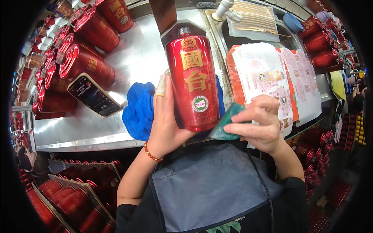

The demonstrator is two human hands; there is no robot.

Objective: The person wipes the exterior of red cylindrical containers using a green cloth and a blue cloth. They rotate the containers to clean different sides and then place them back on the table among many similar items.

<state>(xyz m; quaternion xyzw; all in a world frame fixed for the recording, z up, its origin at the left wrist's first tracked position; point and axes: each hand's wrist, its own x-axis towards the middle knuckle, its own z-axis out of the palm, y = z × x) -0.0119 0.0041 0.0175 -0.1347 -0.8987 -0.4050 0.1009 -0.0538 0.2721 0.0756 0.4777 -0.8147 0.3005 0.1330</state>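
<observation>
A glossy red bottle (pixel 179 101) with gold lettering and a round green-and-white emblem lies in front of me, its neck pointing away. My left hand (pixel 165 120) is wrapped along its left side, with a covering on one fingertip. Between the thumb and fingers of my right hand (pixel 261 122) is a green flexible scraper (pixel 226 126), held just right of the bottle's base. Whether the scraper touches the bottle, I cannot tell. Beneath and left of the bottle is a crumpled blue cloth (pixel 139 112).
A phone (pixel 94 95) leans against several red bottles (pixel 87 64) on the metal table (pixel 132 42). Printed decal sheets (pixel 264 73) lie at the right, below a sink with a tap (pixel 227 11). A blue bowl (pixel 293 22) is farther back. Crated bottles (pixel 74 206) stand lower left.
</observation>
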